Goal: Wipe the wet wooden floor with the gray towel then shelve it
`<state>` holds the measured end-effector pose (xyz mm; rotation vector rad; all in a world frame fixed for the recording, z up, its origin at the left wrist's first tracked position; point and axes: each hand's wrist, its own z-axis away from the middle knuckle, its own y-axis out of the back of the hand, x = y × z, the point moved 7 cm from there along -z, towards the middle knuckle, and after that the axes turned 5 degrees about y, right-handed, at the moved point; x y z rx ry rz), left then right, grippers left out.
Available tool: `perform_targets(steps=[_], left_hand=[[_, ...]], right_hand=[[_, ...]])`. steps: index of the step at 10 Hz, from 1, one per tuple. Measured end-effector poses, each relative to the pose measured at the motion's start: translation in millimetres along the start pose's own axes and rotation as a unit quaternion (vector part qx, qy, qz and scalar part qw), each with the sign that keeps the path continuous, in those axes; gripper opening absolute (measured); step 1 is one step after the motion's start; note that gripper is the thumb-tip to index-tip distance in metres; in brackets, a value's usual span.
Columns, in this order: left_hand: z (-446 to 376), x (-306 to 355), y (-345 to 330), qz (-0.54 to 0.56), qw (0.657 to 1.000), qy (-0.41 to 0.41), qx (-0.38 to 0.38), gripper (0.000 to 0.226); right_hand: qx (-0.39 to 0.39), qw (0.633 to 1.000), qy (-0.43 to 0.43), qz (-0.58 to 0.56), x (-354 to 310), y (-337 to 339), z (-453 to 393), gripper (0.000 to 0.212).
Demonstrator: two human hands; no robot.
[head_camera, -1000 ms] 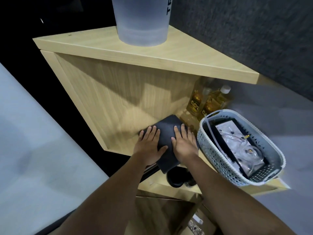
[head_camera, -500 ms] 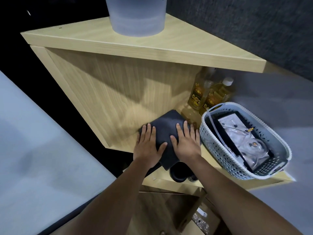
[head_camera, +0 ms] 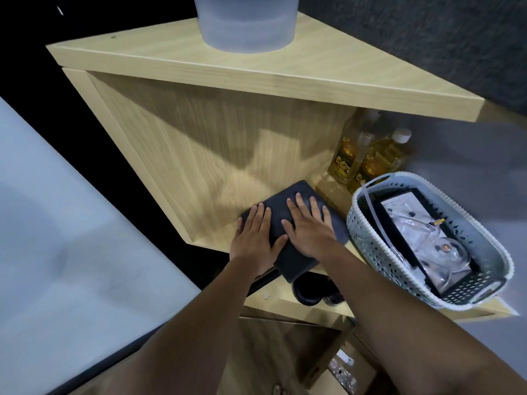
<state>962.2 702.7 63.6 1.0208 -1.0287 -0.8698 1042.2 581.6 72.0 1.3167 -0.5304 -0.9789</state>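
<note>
The folded gray towel (head_camera: 293,265) lies on the middle board of a light wooden corner shelf (head_camera: 216,240), its near end hanging a little over the front edge. My left hand (head_camera: 253,238) rests flat on the towel's left side with the fingers spread. My right hand (head_camera: 309,229) lies flat on its right side, fingers pointing into the shelf. Neither hand curls around the cloth. The wooden floor (head_camera: 273,352) shows below the shelf between my forearms.
A white perforated basket (head_camera: 368,240) with clear packets stands just right of the towel. Yellow bottles (head_camera: 376,158) stand at the back right. A translucent bucket (head_camera: 248,27) sits on the top board. Dark round objects (head_camera: 308,292) sit on the lower board. A pale surface (head_camera: 57,252) fills the left.
Both hands stay flat on the towel and have slid it slightly deeper onto the shelf, toward the basket. The view has shifted a little.
</note>
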Motion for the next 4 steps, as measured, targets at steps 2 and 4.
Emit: perform_targets(steps=[2,4], left_hand=[[-1,6,4,-0.065,0.998,-0.011,-0.017,0.075],[-2,8,38,-0.01,0.999,-0.024,-0.025,0.079]], right_hand=[[-0.017,1.0,-0.006,0.02,2,-5,0,0.067],[-0.027,1.0,0.013,-0.004,-2,11,0,0.069]])
